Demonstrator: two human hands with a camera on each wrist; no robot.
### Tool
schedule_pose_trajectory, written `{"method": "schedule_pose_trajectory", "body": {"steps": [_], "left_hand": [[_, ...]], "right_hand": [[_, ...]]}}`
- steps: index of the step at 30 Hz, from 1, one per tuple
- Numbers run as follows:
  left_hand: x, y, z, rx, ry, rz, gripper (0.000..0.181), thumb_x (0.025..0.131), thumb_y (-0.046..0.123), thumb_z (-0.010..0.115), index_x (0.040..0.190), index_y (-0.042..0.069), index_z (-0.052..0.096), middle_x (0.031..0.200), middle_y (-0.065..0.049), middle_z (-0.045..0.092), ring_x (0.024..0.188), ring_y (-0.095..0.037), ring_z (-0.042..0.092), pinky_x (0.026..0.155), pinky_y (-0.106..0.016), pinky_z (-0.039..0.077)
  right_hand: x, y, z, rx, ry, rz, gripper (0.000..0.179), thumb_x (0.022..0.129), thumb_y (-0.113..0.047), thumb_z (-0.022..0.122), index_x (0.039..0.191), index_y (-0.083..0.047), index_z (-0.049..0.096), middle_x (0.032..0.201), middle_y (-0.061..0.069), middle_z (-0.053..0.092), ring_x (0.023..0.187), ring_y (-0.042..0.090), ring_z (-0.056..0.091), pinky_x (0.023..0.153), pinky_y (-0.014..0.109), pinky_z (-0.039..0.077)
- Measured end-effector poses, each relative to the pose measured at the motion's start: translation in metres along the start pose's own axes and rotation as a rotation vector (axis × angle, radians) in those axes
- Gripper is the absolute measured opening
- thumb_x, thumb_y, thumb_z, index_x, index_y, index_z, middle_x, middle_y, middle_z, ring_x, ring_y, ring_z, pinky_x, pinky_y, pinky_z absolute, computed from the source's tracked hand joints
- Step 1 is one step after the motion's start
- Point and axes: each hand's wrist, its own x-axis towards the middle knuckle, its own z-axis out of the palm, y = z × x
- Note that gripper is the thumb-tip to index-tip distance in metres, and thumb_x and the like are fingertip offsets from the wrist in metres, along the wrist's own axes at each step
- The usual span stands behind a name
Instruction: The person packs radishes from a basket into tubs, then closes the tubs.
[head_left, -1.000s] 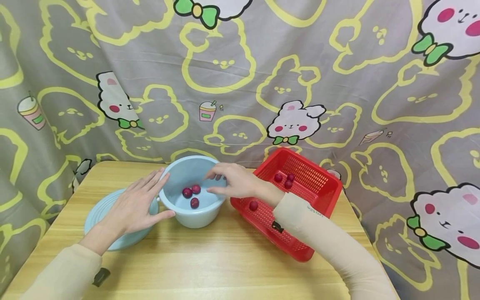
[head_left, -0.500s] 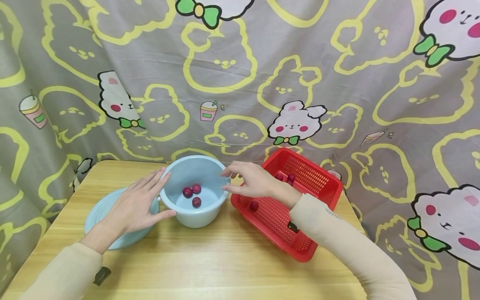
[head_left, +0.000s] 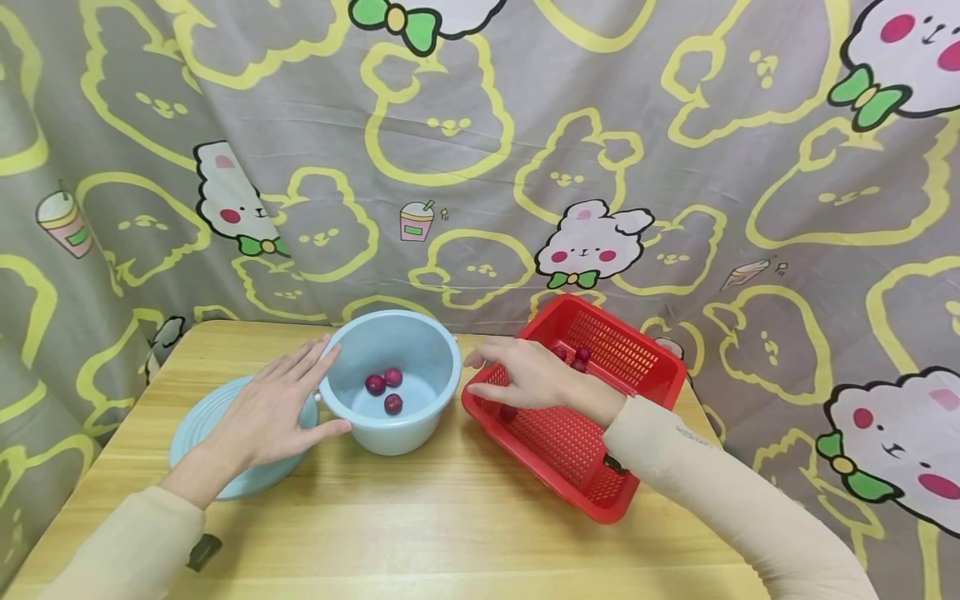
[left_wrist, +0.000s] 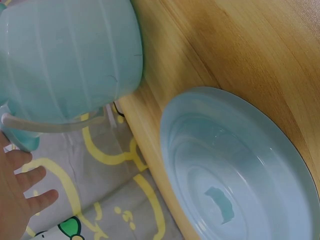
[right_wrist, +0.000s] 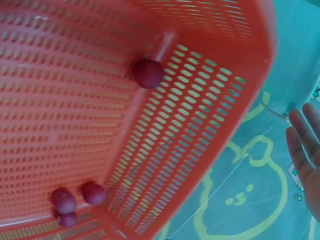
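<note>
My left hand [head_left: 270, 408] lies with straight fingers against the left rim of a light blue bucket [head_left: 393, 437]. Three dark red plums [head_left: 393, 404] sit on the bucket's floor. Beneath the left hand is a round light blue lid [head_left: 225, 417], partly covered by it; the left wrist view shows the lid [left_wrist: 240, 165] fully beside the bucket. My right hand [head_left: 528, 373] hovers over the left side of a red perforated basket [head_left: 558, 492], fingers loosely bent and holding nothing. Several plums are in the basket; one plum [right_wrist: 148, 74] lies apart from the others in the right wrist view.
The wooden table [head_left: 420, 533] carries the lid, bucket and basket from left to right. A grey patterned curtain [head_left: 480, 183] hangs right behind the table's back edge. The bucket's handle [left_wrist: 55, 125] hangs down its side.
My right hand has moved right, out of the bucket and over the basket's left side. The front plum in the bucket has shifted slightly. The left hand has stayed put.
</note>
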Motion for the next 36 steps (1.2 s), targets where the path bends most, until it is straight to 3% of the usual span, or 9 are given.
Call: {"method": "schedule_pose_trajectory", "body": {"steps": [6,16,24,36], "left_hand": [[0.000,0.000,0.000,0.002,0.003,0.001,0.109,0.090,0.074,0.066,0.169,0.013,0.024,0.175,-0.017,0.029,0.159,-0.043,0.035,0.124,-0.065,0.036],[0.000,-0.001,0.001,0.003,0.001,0.001,0.109,0.090,0.074,0.065,0.170,0.013,0.023,0.176,-0.015,0.027,0.158,-0.043,0.035,0.124,-0.065,0.036],[0.000,0.000,0.000,-0.003,-0.003,-0.006,0.109,0.089,0.074,0.065,0.170,0.014,0.022,0.176,-0.014,0.026,0.159,-0.042,0.034,0.125,-0.065,0.035],[0.000,0.000,0.000,-0.008,0.001,-0.005,0.109,0.089,0.074,0.066,0.170,0.014,0.023,0.176,-0.015,0.026,0.159,-0.043,0.034,0.124,-0.066,0.036]], "right_hand": [[-0.012,0.009,0.004,0.001,-0.031,0.022,0.039,0.097,-0.039,0.074,0.130,-0.018,0.070,0.122,0.001,0.075,0.106,0.013,0.071,0.094,0.037,0.064],[-0.024,0.028,0.017,-0.044,-0.099,0.062,0.044,0.096,-0.041,0.074,0.132,-0.017,0.071,0.126,-0.003,0.073,0.112,0.011,0.070,0.096,0.035,0.064],[-0.025,0.044,0.029,-0.061,-0.159,0.099,0.045,0.097,-0.042,0.073,0.134,-0.017,0.070,0.130,0.005,0.073,0.114,0.016,0.071,0.097,0.038,0.063],[-0.019,0.060,0.045,-0.123,-0.219,0.090,0.039,0.095,-0.040,0.074,0.127,-0.017,0.072,0.119,0.002,0.074,0.098,0.018,0.072,0.083,0.031,0.060]]}}
